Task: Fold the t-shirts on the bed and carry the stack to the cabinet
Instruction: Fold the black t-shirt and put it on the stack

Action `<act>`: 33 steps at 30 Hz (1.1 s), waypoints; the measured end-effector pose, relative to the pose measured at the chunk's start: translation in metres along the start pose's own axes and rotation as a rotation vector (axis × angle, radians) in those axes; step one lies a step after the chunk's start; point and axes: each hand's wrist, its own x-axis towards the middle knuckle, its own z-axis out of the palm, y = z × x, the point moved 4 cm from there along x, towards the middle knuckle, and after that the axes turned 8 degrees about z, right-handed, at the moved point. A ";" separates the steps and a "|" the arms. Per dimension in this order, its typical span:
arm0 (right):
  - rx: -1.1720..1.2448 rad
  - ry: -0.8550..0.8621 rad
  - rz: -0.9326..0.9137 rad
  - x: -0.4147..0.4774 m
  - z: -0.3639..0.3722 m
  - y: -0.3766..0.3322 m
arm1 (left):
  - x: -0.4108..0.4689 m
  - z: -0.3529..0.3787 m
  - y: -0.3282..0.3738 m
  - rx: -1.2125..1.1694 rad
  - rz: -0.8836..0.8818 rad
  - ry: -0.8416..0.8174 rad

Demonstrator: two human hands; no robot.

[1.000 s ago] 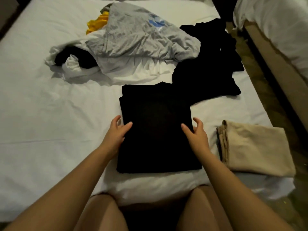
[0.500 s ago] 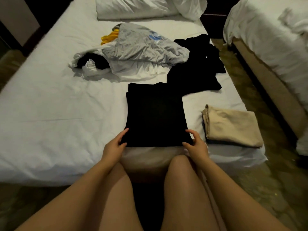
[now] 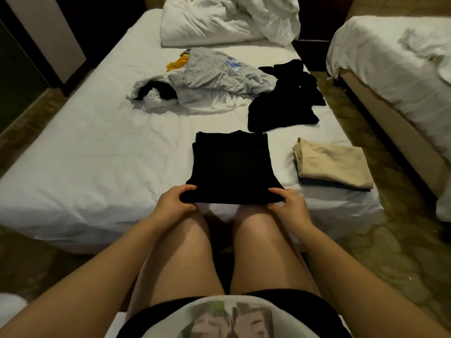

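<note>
A folded black t-shirt (image 3: 231,167) lies at the near edge of the white bed (image 3: 97,152). My left hand (image 3: 174,206) grips its near left corner and my right hand (image 3: 290,206) grips its near right corner, thumbs on top. The near edge is lifted slightly off the sheet. A folded beige t-shirt (image 3: 332,163) lies to the right near the bed's corner. Farther back sit a crumpled black garment (image 3: 285,101) and a loose pile with a grey t-shirt (image 3: 214,74), white cloth and a yellow piece (image 3: 177,64).
A rumpled white duvet (image 3: 229,19) lies at the head of the bed. A second bed (image 3: 395,64) stands to the right across a narrow strip of patterned floor (image 3: 400,240). Dark furniture and a pale panel (image 3: 48,35) stand at the left.
Both hands slid from the shirt's sides down to its near corners and took hold. The view pulled back from the bed, and the shirt's near edge has risen.
</note>
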 end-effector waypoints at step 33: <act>0.414 0.309 0.160 0.114 0.012 -0.022 | 0.116 -0.003 0.006 -0.058 -0.007 0.441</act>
